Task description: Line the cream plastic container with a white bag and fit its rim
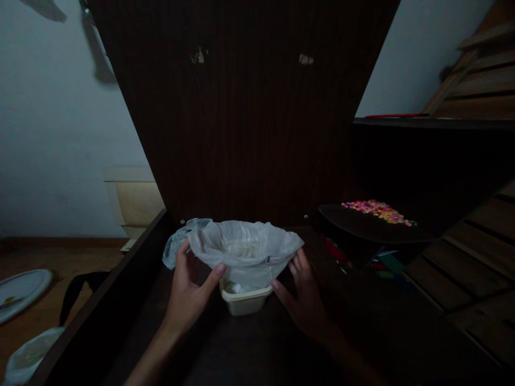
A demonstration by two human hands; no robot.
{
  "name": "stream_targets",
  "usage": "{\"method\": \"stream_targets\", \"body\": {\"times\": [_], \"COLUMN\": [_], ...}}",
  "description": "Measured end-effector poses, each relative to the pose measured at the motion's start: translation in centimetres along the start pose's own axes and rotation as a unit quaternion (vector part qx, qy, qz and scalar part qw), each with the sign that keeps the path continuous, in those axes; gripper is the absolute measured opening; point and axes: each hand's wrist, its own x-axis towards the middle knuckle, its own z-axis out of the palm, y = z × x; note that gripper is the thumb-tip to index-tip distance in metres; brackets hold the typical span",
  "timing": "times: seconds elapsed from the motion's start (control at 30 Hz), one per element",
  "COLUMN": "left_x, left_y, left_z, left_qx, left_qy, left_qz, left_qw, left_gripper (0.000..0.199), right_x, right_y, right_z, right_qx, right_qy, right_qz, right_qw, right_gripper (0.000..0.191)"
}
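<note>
A translucent white plastic bag point(245, 262) is spread wide, its mouth facing up, over a small cream-coloured tub point(245, 304) on the dark wooden surface. My left hand point(189, 292) grips the bag's left side, thumb on the front and fingers behind. On the right side my right hand point(303, 297) holds the bag, its thumb near the tub's rim and its fingers at the bag's edge. Crumpled clear plastic point(175, 249) lies behind my left hand. What lies at the bottom of the bag is hard to make out.
Small pink and yellow pieces point(378, 210) lie on a dark corner shelf point(354, 225) at the right. A raised edge point(116, 289) runs along the left, and a dark panel point(249, 118) stands behind. Lower left, a white plate point(24, 289) and another bag point(32, 354) are visible.
</note>
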Motion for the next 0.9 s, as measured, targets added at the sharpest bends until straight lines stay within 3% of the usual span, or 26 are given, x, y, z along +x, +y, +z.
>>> {"method": "stream_targets", "body": {"times": [0.1,0.27,0.4,0.5,0.63,0.73,0.83,0.9], "left_x": [1.8,5.1,7.8,9.2,9.4,8.6,7.5,7.0], "left_y": [0.3,0.3,-0.2,-1.1,-2.5,-3.1,-3.5,-3.8], "left_z": [0.4,0.7,0.7,0.6,-0.2,-1.3,-2.2,-2.4], "left_qx": [0.004,0.023,0.075,0.142,0.278,0.317,0.315,0.264], "left_qy": [0.005,0.028,0.038,0.022,-0.03,-0.01,-0.05,-0.113], "left_qz": [0.022,0.063,0.086,0.045,-0.002,0.003,-0.048,-0.126], "left_qw": [1.0,0.997,0.993,0.989,0.96,0.948,0.947,0.95], "left_gripper": [0.071,0.058,0.044,0.042,0.047,0.049,0.059,0.066], "right_x": [2.6,7.0,10.8,12.8,13.3,12.3,11.2,10.6], "right_y": [-1.5,-3.0,-2.0,0.0,2.4,3.1,3.0,2.7], "right_z": [0.3,0.2,-0.4,-0.8,-1.7,-2.7,-3.4,-3.4], "right_qx": [0.031,0.066,0.085,0.043,-0.052,-0.085,-0.092,-0.064], "right_qy": [0.026,0.066,0.073,0.046,0.009,0.014,-0.024,-0.115], "right_qz": [-0.033,-0.061,-0.057,-0.014,0.046,0.064,0.104,0.169], "right_qw": [0.999,0.994,0.992,0.998,0.998,0.994,0.99,0.977], "right_gripper": [0.096,0.09,0.073,0.05,0.039,0.037,0.056,0.073]}}
